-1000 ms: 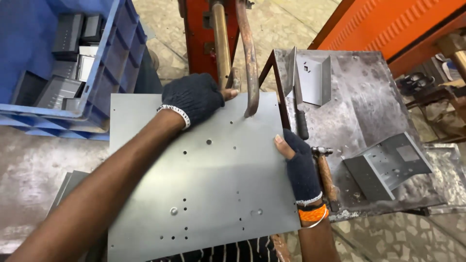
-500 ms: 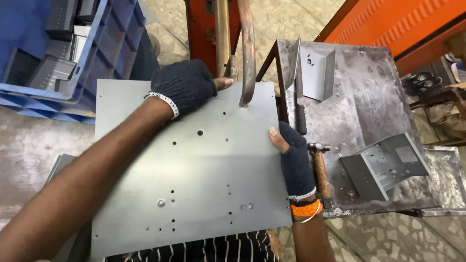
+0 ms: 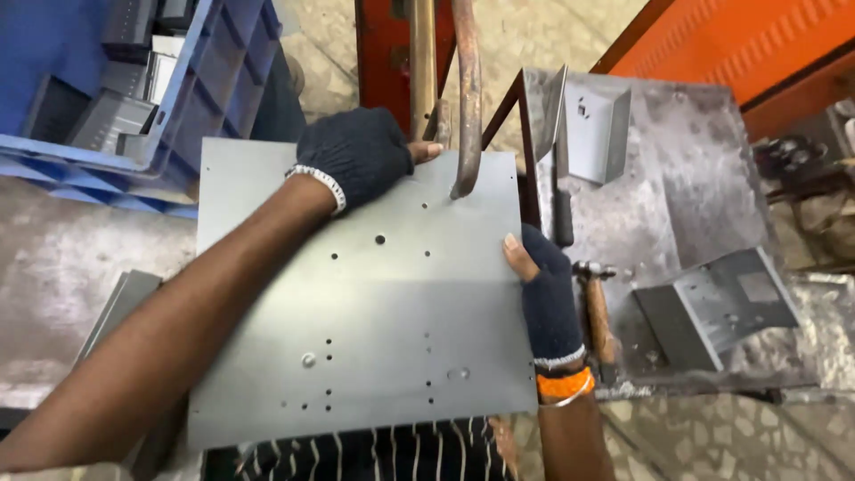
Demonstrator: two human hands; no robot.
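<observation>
Head view: grey perforated metal sheet [image 3: 356, 303] held flat beneath curved copper rod [image 3: 467, 98]. Left hand [image 3: 354, 153], gloved, fingers pinching sheet's far edge beside rod. Right hand [image 3: 548, 294] gripping sheet's right edge, thumb on top. Blue crate [image 3: 191, 107] left of sheet.

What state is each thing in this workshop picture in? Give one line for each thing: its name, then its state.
Grey metal sheet: held flat, with holes in it, its far edge under the curved copper rod.
Left hand: gloved, pressed on the sheet's far edge.
Right hand: gloved, gripping the sheet's right edge.
Curved copper rod: tip down on the sheet.
Blue crate: holding grey metal parts.
Hammer: lying on the side table.
</observation>
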